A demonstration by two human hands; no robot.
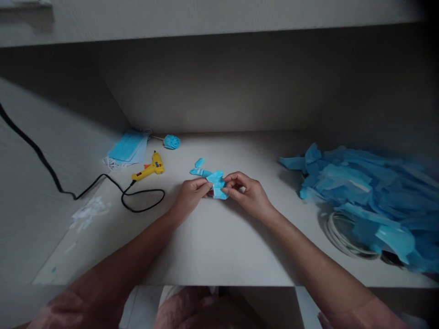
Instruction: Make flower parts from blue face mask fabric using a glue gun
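Between my two hands, above the middle of the white desk (212,242), is a small piece of blue mask fabric (218,183) with scalloped, petal-like edges. My left hand (195,191) pinches its left side between thumb and fingers. At its right edge, the thumb and fingertips of my right hand (247,192) close on the fabric. Just behind the left hand lie loose blue petal-shaped pieces (200,162). A blue rose made of folded fabric (172,141), with a thin pale stem, rests farther back to the left.
A yellow glue gun (151,167) lies left, its black cord (137,210) looping over the desk. Behind it are blue face masks (127,146) with white ear loops. At right are a large heap of blue fabric (360,183) and a pale coil (343,235). A shelf (219,16) overhangs.
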